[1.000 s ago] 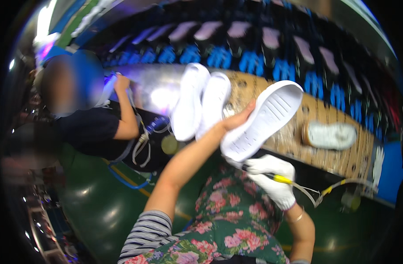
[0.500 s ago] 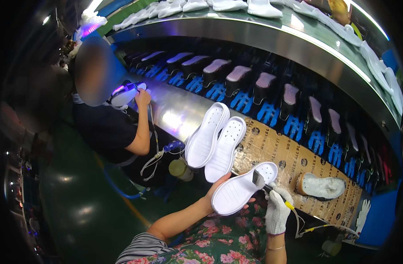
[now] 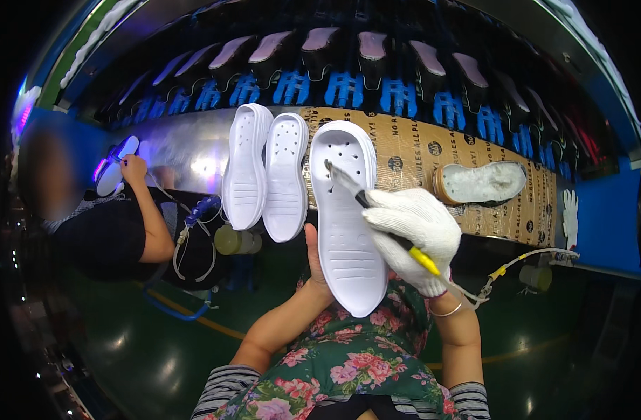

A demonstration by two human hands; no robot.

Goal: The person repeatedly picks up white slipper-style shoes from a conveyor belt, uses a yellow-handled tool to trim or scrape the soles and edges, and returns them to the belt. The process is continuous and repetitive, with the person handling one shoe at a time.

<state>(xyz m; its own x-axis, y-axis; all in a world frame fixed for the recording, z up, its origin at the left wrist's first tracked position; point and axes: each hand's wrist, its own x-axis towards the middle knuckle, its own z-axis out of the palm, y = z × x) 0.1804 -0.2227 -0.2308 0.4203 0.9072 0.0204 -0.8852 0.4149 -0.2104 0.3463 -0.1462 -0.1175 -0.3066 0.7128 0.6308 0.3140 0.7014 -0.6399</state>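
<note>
My bare left hand (image 3: 316,264) grips a white shoe sole (image 3: 348,238) by its left edge; the thumb shows and the fingers are hidden beneath. The sole's hollow inner side faces up, with several small holes in its far half. In a white knitted glove, my right hand (image 3: 420,234) is closed round a brush (image 3: 350,183) with a dark handle and a yellow section, joined to a pale tube. The bristles touch the sole's inner surface among the holes. Left of it, two more white soles, one (image 3: 245,175) beside another (image 3: 285,182), lie at the bench edge.
Cardboard (image 3: 411,150) covers part of the metal bench (image 3: 187,168). On it rests a whitish-coated sole-shaped piece (image 3: 485,183). A row of dark shoe lasts (image 3: 371,52) on blue holders runs behind. A white glove (image 3: 570,217) hangs at right. At left, a co-worker (image 3: 117,234) handles a sole.
My view has turned rightward. The held sole now points away from me, more upright in view, and the brush has shifted to the left part of its holes.
</note>
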